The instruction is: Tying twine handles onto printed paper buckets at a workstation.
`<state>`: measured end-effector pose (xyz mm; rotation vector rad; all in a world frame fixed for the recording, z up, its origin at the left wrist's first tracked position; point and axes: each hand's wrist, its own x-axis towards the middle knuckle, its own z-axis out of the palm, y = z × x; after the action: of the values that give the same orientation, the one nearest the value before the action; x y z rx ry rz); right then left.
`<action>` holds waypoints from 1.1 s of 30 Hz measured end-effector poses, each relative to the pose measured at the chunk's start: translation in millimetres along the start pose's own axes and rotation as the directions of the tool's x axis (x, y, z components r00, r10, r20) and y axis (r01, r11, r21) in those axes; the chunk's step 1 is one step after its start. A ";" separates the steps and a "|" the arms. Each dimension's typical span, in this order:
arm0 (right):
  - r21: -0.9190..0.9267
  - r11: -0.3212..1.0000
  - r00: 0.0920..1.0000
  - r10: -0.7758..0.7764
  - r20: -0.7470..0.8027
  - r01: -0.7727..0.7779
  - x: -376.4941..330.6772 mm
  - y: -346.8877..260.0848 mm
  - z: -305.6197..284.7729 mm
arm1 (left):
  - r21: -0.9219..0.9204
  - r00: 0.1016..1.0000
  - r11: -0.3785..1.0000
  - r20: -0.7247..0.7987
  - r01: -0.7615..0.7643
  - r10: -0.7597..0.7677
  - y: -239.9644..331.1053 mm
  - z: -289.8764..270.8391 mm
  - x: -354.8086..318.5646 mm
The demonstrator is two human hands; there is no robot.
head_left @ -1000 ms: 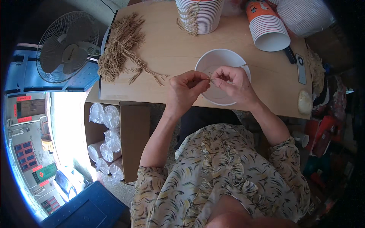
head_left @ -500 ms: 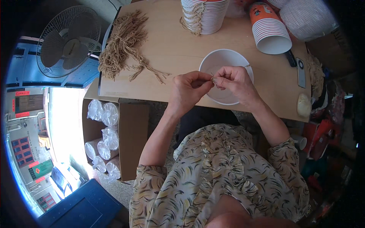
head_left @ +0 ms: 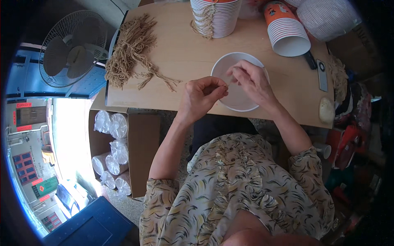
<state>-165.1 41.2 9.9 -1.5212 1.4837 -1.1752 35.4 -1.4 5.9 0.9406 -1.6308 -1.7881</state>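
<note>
A white paper tub point(head_left: 242, 109) stands at the table's near edge, its round opening facing up. My left hand point(head_left: 202, 96) is at the near-left side of its rim, thumb and forefinger pinched on what looks like a thin tan strand. Over the tub's opening, apart from the left, hovers my right hand point(head_left: 253, 84) with its fingers curled in; whatever they grip is too small to make out. Left of the hands lies a loose heap of tan twine pieces point(head_left: 130, 51), several ends trailing toward the tub.
Beyond the tub rises a stack of paper tubs point(head_left: 223, 20) with twine hanging on it. An orange-and-white tub stack point(head_left: 287, 35) lies on its side near a phone point(head_left: 323, 76). A carton point(head_left: 141, 151) of plastic-wrapped cups stands below left; a fan point(head_left: 76, 53) is far left.
My right hand has parted from the left and lifted away over the tub's opening. The left hand keeps its pinch nearly in place. The whole view has shifted slightly.
</note>
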 end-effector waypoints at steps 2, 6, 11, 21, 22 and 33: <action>0.147 0.982 0.988 0.104 0.115 -0.120 0.5 -0.7 1.6 | 0.016 0.998 0.998 -0.028 -0.054 0.055 1.3 0.8 -0.6; 0.336 0.890 0.922 0.193 0.335 -0.308 -2.9 0.4 -0.8 | 0.046 0.997 0.997 -0.044 -0.058 0.060 1.0 0.2 -0.8; 0.312 0.889 0.916 0.230 0.328 -0.334 -5.5 -5.5 -3.5 | -0.011 0.996 0.999 -0.082 -0.041 0.040 7.3 3.7 -1.8; 0.332 0.868 0.862 0.185 0.473 -0.369 -4.0 -4.4 -10.2 | 0.022 0.997 0.999 -0.060 -0.048 0.050 6.2 4.7 -3.4; 0.330 0.874 0.856 0.164 0.490 -0.356 -3.9 -3.3 -10.5 | 0.003 0.998 0.999 -0.044 -0.051 0.051 6.2 4.6 -3.5; 0.513 0.705 0.856 0.277 0.436 -0.489 -11.6 -4.7 -10.2 | -0.237 0.999 0.971 -0.040 -0.041 0.033 0.5 6.1 -1.4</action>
<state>-172.1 54.3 16.2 -0.8379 0.9835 -0.9478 31.4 3.3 6.7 0.8222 -1.3656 -1.8793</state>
